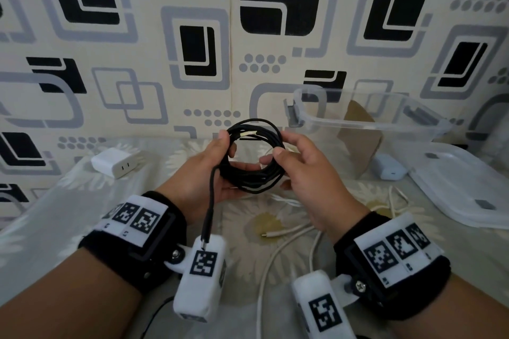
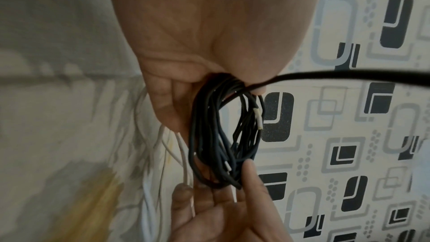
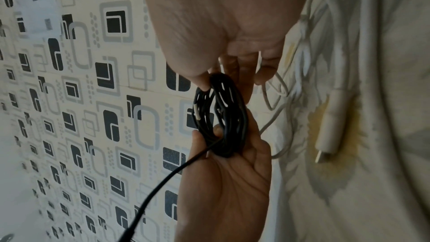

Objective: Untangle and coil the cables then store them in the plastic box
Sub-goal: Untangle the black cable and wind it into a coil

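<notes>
A black cable wound into a coil (image 1: 254,158) (image 2: 223,139) (image 3: 221,115) is held up between both hands above the bed. My left hand (image 1: 212,170) grips its left side, thumb on top and fingers underneath. My right hand (image 1: 297,165) pinches the coil's right side with thumb and fingers. The cable's loose end (image 1: 207,228) hangs down from the left hand, its plug near the left wrist camera. The clear plastic box (image 1: 366,121) stands open to the right, behind the hands. White cables (image 1: 289,231) (image 3: 302,47) lie loose on the sheet beneath.
The box's clear lid (image 1: 468,187) lies at the right on the bed. A white charger block (image 1: 114,165) sits at the left, a pale blue one (image 1: 388,168) beside the box. A patterned wall runs behind the flowered sheet.
</notes>
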`<state>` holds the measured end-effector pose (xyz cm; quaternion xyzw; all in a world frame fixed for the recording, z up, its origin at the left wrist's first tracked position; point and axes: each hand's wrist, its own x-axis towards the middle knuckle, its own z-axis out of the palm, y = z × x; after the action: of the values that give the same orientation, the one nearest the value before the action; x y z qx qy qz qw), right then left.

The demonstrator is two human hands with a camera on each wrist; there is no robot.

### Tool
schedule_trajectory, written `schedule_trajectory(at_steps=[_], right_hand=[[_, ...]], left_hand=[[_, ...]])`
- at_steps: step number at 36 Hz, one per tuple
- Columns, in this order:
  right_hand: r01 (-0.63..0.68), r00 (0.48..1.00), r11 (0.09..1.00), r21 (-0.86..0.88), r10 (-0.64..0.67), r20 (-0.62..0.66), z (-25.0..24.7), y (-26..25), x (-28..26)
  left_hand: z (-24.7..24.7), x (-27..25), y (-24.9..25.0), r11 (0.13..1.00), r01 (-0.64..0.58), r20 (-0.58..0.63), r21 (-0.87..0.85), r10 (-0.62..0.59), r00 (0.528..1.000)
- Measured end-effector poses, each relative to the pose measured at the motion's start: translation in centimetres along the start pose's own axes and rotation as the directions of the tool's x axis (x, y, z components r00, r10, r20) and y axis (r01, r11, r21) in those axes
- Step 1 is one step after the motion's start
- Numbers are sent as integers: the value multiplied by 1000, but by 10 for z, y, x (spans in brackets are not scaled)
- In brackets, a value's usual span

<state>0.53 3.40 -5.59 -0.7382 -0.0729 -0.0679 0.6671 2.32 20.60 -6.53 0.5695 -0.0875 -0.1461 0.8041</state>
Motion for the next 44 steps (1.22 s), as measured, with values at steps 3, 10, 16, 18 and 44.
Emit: schedule_trajectory(at_steps=[3, 10, 16, 18, 44], right_hand=[[30, 998, 998, -61, -33, -50, 0, 2, 2], [83, 997, 981, -175, -82, 11, -3, 2, 0], [132, 991, 959, -251, -132, 16, -4, 1, 1], [125, 992, 954, -273, -127, 11, -3, 2, 2], [-55, 994, 997, -58, 60, 93, 4, -3, -4]], left_hand=[[1, 0, 0, 999, -23, -57, 32, 25, 998], [6, 3, 2, 996, -78, -135, 54, 84, 987], [5, 2, 0, 985, -117, -165, 123, 137, 977], [3, 1, -1, 980, -120, -154, 162, 145, 977], [19, -2, 0, 993, -115, -45, -3, 115, 992]])
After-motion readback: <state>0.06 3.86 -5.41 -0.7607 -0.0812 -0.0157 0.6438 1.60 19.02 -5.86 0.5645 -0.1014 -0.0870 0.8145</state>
